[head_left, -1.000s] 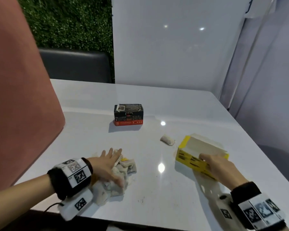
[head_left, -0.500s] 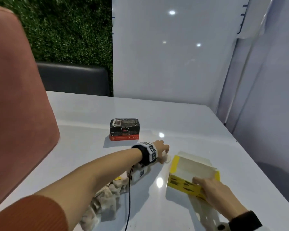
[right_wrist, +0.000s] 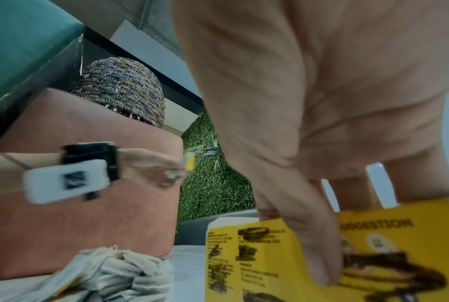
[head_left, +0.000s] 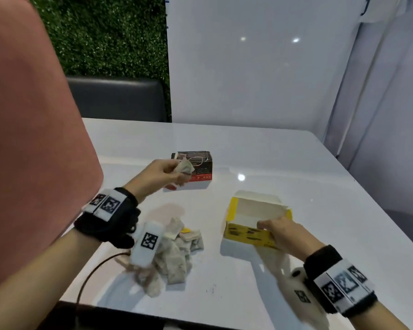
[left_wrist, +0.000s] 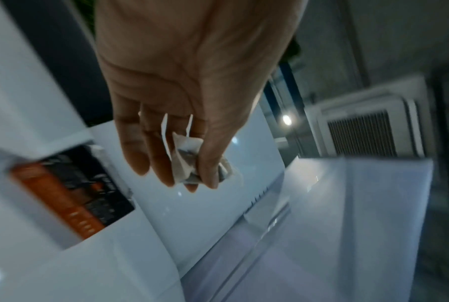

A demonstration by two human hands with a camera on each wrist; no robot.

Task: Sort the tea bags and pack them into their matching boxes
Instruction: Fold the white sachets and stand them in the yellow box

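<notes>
Two boxes and one heap of tea bags share the white desk [head_left: 296,163] in the head view. The left hand [head_left: 153,176] is raised above the middle of the desk, fingers curled round a single crumpled tea bag [head_left: 184,169], just in front of the black and red box [head_left: 196,165], which sits toward the far edge with its top closed as far as I can tell. The right hand [head_left: 284,231] grips the near wall of the open yellow box [head_left: 248,235] toward the right edge, steadying it; its inside looks bare. The pile of tea bags [head_left: 177,253] lies near the front edge, under the left wrist.

From the left wrist, the fingertips [left_wrist: 212,173] pinch the tea bag [left_wrist: 189,161] in a loose wad, its paper sticking out between the fingers, with the black and red box [left_wrist: 71,188] below and to the side. This view is blurred.

From the right wrist, the thumb [right_wrist: 316,255] presses on the printed yellow face of the yellow box [right_wrist: 269,255] and the fingers hook over its top edge; the pile of tea bags [right_wrist: 109,271] lies beside it.

Risks, as I judge them: a bag with a yellow tag seems to belong in the yellow box, and a hasty drop by the dark box would mis-sort it. The pinch is light, so the bag could slip. Strings in the heap may tangle and drag extra bags along.
</notes>
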